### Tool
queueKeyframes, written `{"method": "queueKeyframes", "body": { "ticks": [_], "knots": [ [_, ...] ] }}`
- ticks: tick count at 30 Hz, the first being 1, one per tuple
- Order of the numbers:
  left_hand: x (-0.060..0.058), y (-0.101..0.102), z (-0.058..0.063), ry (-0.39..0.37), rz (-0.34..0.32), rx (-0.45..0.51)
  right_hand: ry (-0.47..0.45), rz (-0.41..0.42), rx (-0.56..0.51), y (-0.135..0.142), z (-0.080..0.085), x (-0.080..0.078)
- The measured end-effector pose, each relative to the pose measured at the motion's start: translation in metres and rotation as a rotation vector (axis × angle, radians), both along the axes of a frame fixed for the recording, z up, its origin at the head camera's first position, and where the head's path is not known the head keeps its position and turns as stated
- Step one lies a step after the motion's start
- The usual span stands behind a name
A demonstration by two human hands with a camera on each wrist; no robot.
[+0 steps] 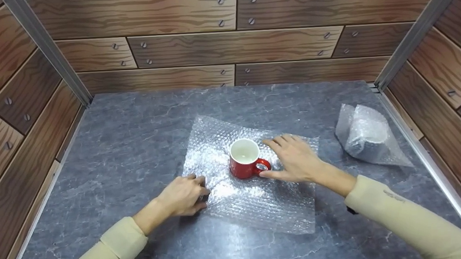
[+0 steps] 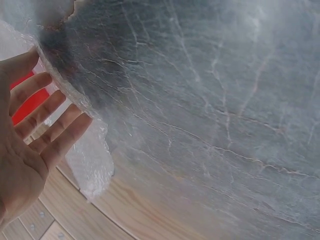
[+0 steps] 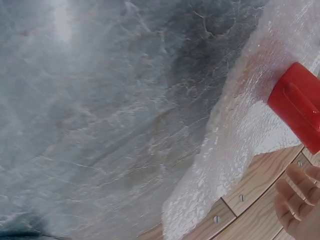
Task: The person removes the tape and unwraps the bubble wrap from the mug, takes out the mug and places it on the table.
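left hand (image 2: 21, 157): in from left edge of frame, palm to camera, fingers extended, slightly bent and a bit apart
fingertips (image 2: 82, 122): at the edge of the wrap, firm contact can't be confirmed
bubble wrap (image 2: 92, 165): clear, edge runs diagonally past the fingertips, lower part hangs in view over the planks
red item (image 2: 30, 106): behind the fingers, mostly blocked, red patch in the gaps only
tabletop (image 2: 200, 115): grey marbled, pale veins, fills most of frame, glare top right
planks (image 2: 125, 212): wood-grain, along the bottom, screw heads (image 2: 42, 214) lower left
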State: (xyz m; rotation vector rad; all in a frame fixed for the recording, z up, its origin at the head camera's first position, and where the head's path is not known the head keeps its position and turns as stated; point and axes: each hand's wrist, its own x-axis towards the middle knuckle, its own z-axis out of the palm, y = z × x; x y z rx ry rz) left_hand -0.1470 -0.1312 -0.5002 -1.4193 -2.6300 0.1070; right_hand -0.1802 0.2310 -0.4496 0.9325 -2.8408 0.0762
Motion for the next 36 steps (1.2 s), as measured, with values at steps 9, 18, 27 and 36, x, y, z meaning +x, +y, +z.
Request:
{"method": "queueKeyframes", "body": {
  "ticks": [9,18,27,36],
  "knots": [
    [0.0,0.0,-0.002,-0.012,0.003,0.006,-0.043,-0.013,-0.021,-0.02,-0.007,-0.014],
    [0.0,-0.001,-0.002,-0.023,0.014,0.027,-0.155,-0.06,-0.126,-0.027,-0.016,-0.023],
    [0.0,0.0,-0.002,-0.027,0.019,0.015,-0.217,-0.087,-0.229,-0.031,-0.028,-0.025],
    [-0.001,-0.002,-0.002,-0.015,0.013,0.019,-0.256,-0.105,-0.288,-0.034,-0.033,-0.027]
  ]
}}
